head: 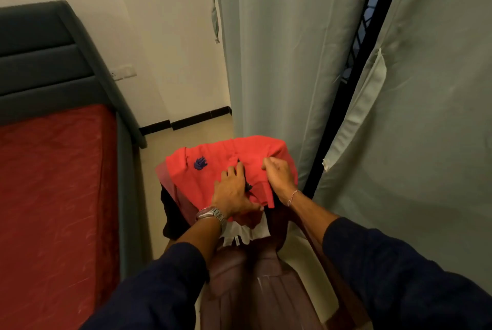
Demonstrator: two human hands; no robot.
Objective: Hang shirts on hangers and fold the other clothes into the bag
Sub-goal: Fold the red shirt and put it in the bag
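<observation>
My left hand point(233, 192) lies on the red shirt point(226, 167), fingers fairly straight and pressing into the soft knit cloth; my thumb seems tucked under a fold near the hem. My right hand point(279, 176) is clenched on a bunch of the same shirt, gathering it into creases just beside a dark slit of something black showing between my two hands. A metal watch point(211, 214) with a link band sits on my left wrist, a thin chain bracelet point(292, 196) on my right, and both arms wear dark blue sleeves point(399, 271).

The shirt is draped over the back of a brown padded chair point(239, 284), its dark blue stitched logo point(200, 163) facing up. Under it lie a white garment point(245, 234) with a crumpled edge and a black one point(173, 215) hanging off the chair's left side.

To my left stands a bed point(53, 196) with a glossy red cover and a grey ribbed headboard point(45, 63). Pale grey-green curtains point(279, 50) hang in long smooth folds ahead and to my right, over a cream floor point(186, 138).
</observation>
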